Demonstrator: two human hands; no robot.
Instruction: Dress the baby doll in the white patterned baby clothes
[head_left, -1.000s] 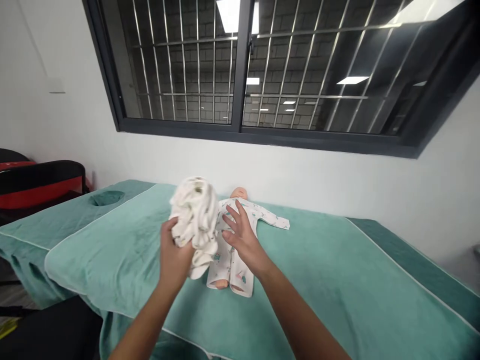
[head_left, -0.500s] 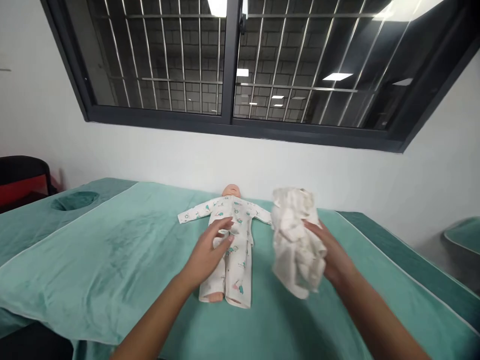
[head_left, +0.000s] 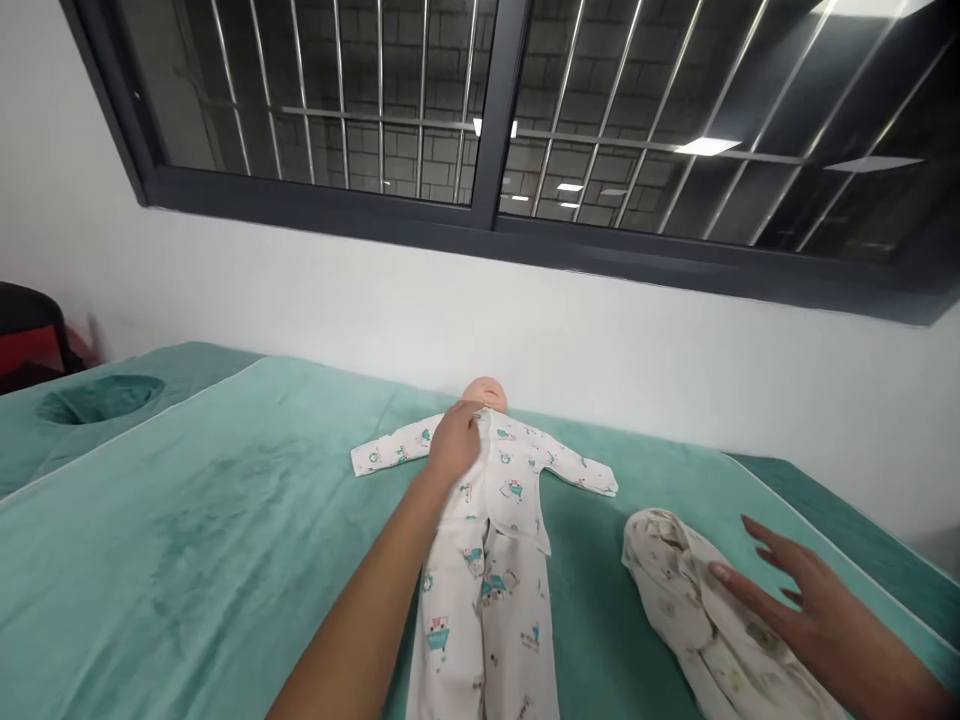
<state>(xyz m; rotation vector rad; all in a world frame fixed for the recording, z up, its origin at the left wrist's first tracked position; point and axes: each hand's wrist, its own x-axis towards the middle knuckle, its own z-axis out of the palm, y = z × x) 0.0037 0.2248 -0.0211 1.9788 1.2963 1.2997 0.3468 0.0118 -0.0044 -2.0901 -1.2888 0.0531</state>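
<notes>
A baby doll (head_left: pixel 486 393) lies on its back, its head towards the wall. It wears a white long-sleeved baby shirt (head_left: pixel 514 470) and matching trousers (head_left: pixel 450 610), both printed with small green pictures. My left hand (head_left: pixel 454 442) is at the shirt's collar, just below the doll's head, its fingers closed together on the cloth; the fingertips are partly hidden. To the right of the doll lies a folded cream patterned cloth bundle (head_left: pixel 675 580). Over its right side hovers my right hand (head_left: pixel 817 600), open with the fingers apart, the thumb close to the cloth.
Green plush sheeting (head_left: pixel 247 520) with a pale seam covers the bed. A round hole (head_left: pixel 101 398) is in the bed at the left. Behind stands a white wall (head_left: pixel 337 300) under a dark-framed barred window (head_left: pixel 491 120). A black and red chair (head_left: pixel 30 330) shows at far left.
The cloth bundle has come down onto the bed at the right, and my right hand has let go of it. My left hand has moved from above the doll's middle up to the collar.
</notes>
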